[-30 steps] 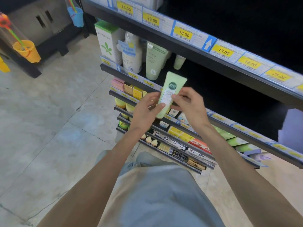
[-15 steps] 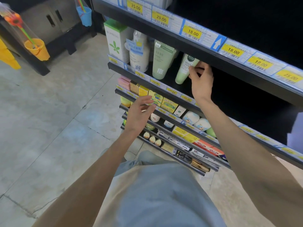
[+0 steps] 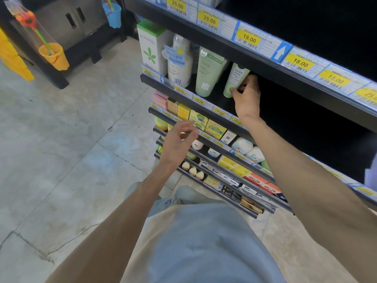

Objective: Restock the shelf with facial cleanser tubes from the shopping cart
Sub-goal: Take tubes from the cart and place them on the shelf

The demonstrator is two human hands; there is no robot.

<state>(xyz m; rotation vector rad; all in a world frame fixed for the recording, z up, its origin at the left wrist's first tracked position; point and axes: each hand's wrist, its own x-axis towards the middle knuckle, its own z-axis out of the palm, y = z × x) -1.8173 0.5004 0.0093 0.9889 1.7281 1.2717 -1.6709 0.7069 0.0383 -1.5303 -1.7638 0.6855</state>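
Your right hand [image 3: 245, 97] grips the pale green cleanser tube [image 3: 235, 78] standing on the shelf [image 3: 206, 103], at three o'clock of the bigger tube [image 3: 208, 72]. Left hand [image 3: 177, 139] hangs empty, fingers loose. Cart's unseen, so what remains is unclear.

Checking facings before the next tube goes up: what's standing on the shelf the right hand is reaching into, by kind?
Green-and-white carton: 1
White bottle: 1
Large green tube: 1
Small green tube, held in the right hand: 1
Total: 4 in view; the shelf's dark back may hide more.
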